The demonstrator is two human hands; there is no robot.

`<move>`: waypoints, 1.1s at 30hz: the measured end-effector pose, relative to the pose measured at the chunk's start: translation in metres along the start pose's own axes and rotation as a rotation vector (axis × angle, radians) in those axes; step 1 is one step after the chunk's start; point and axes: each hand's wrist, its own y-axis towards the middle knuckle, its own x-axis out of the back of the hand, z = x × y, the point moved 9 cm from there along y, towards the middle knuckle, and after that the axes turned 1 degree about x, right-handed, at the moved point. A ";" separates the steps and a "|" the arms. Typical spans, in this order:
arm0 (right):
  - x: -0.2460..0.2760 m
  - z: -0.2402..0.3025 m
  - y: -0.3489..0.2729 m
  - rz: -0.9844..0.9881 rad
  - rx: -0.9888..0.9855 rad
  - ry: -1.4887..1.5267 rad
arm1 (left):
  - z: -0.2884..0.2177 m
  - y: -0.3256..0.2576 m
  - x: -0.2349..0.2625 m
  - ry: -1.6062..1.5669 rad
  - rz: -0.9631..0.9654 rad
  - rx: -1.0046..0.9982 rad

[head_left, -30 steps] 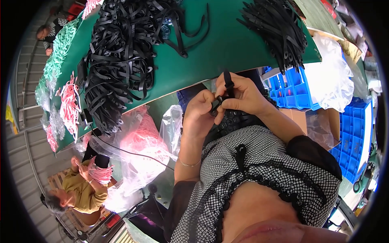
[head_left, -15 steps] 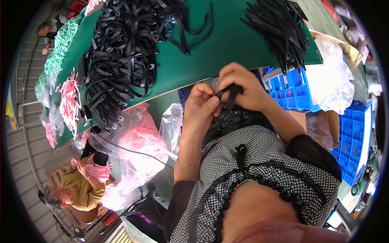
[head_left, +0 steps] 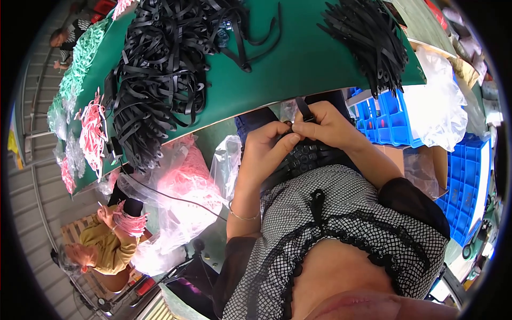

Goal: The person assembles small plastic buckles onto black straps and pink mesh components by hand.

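Over my lap, just below the table's front edge, my two hands meet at the fingertips. My right hand [head_left: 329, 127] is closed on a black strap [head_left: 304, 108], which looks like rubber; a loop of it sticks up above the fingers. My left hand [head_left: 266, 145] pinches at a small dark part touching the right fingertips, seemingly the same strap's end; the fingers partly hide it. Below the hands, several black watch-like pieces [head_left: 303, 158] with round faces lie on my lap.
A green table [head_left: 298, 58] bears a big tangled heap of black straps [head_left: 160, 69] at left and a neater bundle [head_left: 368, 42] at right. Blue crates [head_left: 392, 120] stand at right. Pink straps in clear plastic bags [head_left: 186, 181] lie lower left, near a seated co-worker [head_left: 109, 240].
My right hand has come down and turned; the strap that hung below its fingers now loops up above them. My left hand stays close by, its fingers slightly lower.
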 end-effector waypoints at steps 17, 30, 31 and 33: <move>-0.015 -0.010 -0.011 0.068 0.136 0.560 | 0.034 -0.002 -0.017 -0.762 0.048 0.006; -0.002 0.014 -0.012 -0.022 0.232 0.186 | 0.023 -0.006 -0.019 -0.417 0.083 0.100; -0.002 0.016 -0.012 0.020 0.133 -0.030 | 0.023 -0.006 -0.014 -0.299 0.041 0.116; 0.002 0.024 -0.009 0.014 0.284 -0.143 | 0.020 -0.004 -0.015 -0.323 0.054 0.117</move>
